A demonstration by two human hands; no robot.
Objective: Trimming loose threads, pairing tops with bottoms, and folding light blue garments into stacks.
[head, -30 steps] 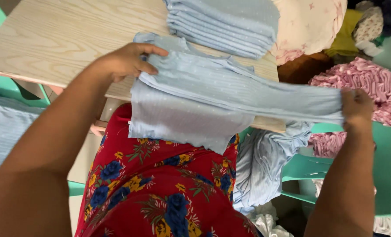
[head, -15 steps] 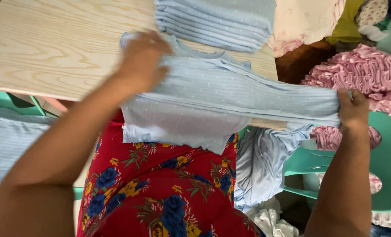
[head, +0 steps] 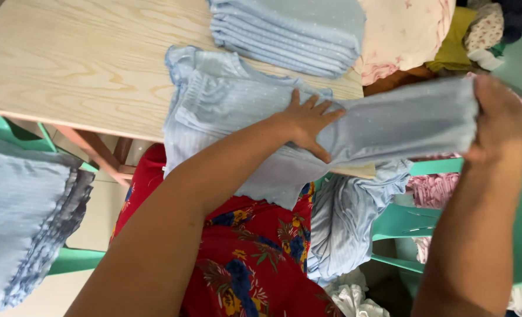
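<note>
lying nearest, below the table (head: 67, 64) edge, is a lap in red cloth printed with blue and yellow flowers (head: 243, 258). beside it, left of the table's leg, one ruffled pale blue piece (head: 26, 217) drapes over a green chair, its ribbed knit gathered into frills at the hem. right of the lap, another pale blue ribbed garment (head: 349, 223) hangs crumpled off a second green chair (head: 413, 223).

on the table's near edge lies the pale blue top (head: 231, 117), soft ribbed knit with tiny dots and a wavy lettuce hem, its lower part hanging over the edge. the left hand (head: 308, 123) presses flat on it, fingers spread, gripping nothing. the right hand (head: 498, 117), off the table's right end, is closed around the end of the folded sleeve, pulling it out straight and level.

farther back on the pale wood-grain table sits one neat stack of folded pale blue garments (head: 290, 29) (individual layers too close to count). right of the stack, loose clothes (head: 407, 35) in cream, mustard and pink pile up.
</note>
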